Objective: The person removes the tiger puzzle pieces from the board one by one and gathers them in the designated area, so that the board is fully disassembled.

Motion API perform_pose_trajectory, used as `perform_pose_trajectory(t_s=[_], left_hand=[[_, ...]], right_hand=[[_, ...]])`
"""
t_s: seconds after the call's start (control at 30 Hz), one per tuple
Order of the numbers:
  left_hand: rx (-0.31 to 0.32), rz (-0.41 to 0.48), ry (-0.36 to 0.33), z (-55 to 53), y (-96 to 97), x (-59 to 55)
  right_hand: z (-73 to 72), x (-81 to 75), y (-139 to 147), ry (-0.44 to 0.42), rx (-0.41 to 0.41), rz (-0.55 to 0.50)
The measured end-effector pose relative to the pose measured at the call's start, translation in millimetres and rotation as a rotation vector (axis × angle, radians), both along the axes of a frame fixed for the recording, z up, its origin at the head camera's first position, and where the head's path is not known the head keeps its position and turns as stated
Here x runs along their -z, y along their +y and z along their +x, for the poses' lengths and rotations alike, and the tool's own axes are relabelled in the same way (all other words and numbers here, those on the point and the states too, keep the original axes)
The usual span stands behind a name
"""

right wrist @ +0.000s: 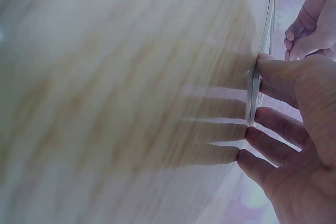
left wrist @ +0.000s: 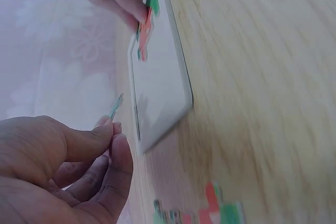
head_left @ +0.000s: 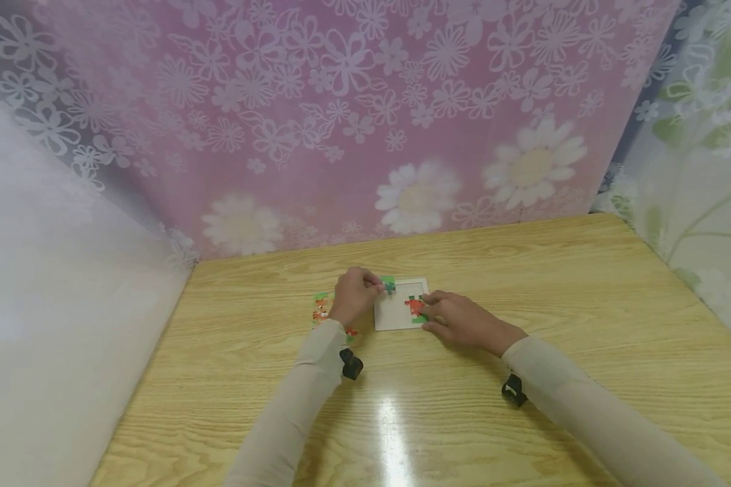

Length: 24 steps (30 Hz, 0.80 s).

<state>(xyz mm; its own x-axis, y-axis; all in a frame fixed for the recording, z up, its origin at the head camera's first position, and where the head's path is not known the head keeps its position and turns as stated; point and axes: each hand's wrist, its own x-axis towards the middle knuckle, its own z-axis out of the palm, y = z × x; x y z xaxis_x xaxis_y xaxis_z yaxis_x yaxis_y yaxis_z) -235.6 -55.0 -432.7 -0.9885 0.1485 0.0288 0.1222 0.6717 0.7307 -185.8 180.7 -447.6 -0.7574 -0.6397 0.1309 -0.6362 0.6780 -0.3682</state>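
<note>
My left hand (head_left: 356, 296) pinches a small green and teal jigsaw piece (head_left: 389, 284) between thumb and fingertips. That piece is held edge-on above the table, by the far left corner of a white puzzle tray (head_left: 392, 314), as the left wrist view also shows. My right hand (head_left: 466, 320) holds the tray at its right side, with the thumb by the near edge and fingertips on a red and green piece (head_left: 415, 306). This piece lies inside the tray along the right side. Fingers partly cover it.
More colourful puzzle pieces (head_left: 321, 308) lie on the wooden table (head_left: 250, 365) left of the tray, partly hidden by my left hand and sleeve. A flowered pink cloth (head_left: 317, 169) hangs behind the table. Pale cloths stand at left and right.
</note>
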Motion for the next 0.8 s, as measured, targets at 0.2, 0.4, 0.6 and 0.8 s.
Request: perform_pose_trajectory(t_s=[0.2, 0.4, 0.6, 0.8], left_hand=[[-0.015, 0.017, -0.025, 2.4, -14.0, -2.7], [-0.029, 0.011, -0.016, 4.2, -25.7, -5.2], [-0.044, -0.015, -0.005, 4.2, -32.5, -5.1], [-0.067, -0.032, -0.021, 4.1, -36.2, -1.5]], right_hand=[[0.6, 0.8, 0.2, 0.006, -0.005, -0.008], [1.7, -0.2, 0.4, -0.003, -0.004, -0.025], [1.7, 0.7, 0.8, 0.021, -0.012, -0.031], [1.9, 0.7, 0.0, 0.003, -0.008, -0.031]])
